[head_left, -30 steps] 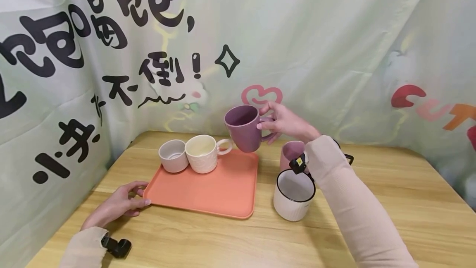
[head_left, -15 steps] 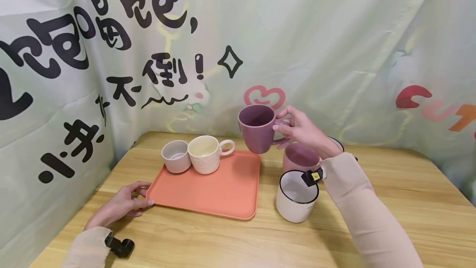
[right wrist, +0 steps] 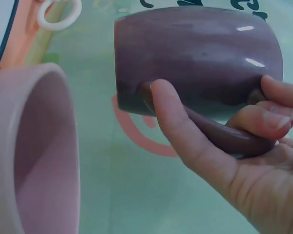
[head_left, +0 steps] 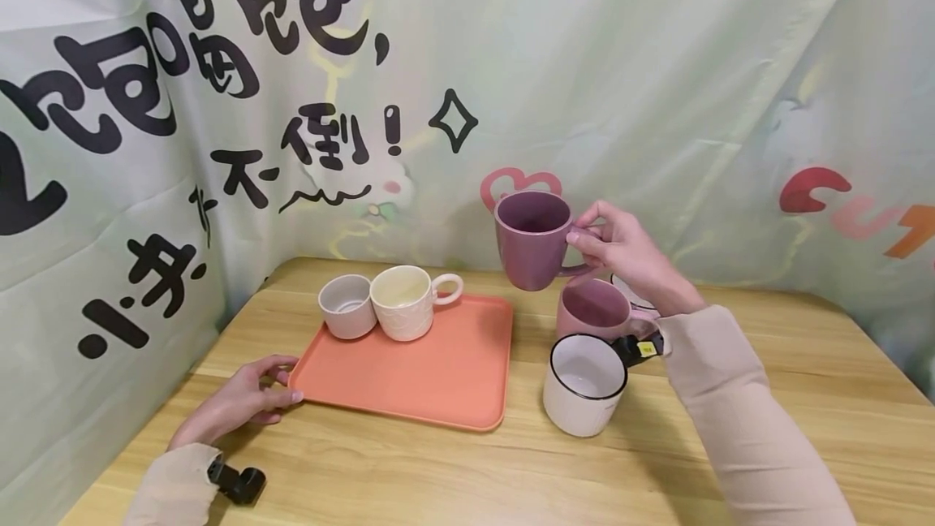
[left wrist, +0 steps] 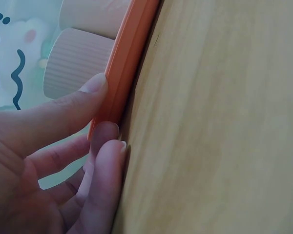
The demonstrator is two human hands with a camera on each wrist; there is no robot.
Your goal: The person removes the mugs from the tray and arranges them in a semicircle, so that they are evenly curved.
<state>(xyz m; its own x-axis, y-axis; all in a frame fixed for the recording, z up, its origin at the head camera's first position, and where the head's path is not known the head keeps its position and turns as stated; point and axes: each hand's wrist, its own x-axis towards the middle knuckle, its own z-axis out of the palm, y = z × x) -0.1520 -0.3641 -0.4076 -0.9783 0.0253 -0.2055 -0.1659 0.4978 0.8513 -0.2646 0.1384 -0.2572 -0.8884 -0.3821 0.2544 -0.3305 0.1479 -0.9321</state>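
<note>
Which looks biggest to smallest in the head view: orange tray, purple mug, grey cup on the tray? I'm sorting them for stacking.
1. Orange tray, by far the largest.
2. Purple mug, held up by the right hand.
3. Grey cup, smallest, though it sits a little farther from the camera.

A small pale ribbed cup (head_left: 343,305) and a cream mug with a ring handle (head_left: 406,301) stand touching each other at the far left corner of the tray. On the wooden table (head_left: 453,469), right of the tray, a pink mug (head_left: 590,308) stands just behind a white mug with a dark rim (head_left: 582,384). A pale green cloth backdrop (head_left: 657,88) printed with black characters, a diamond and a pink heart (head_left: 520,183) hangs behind the table.
</note>
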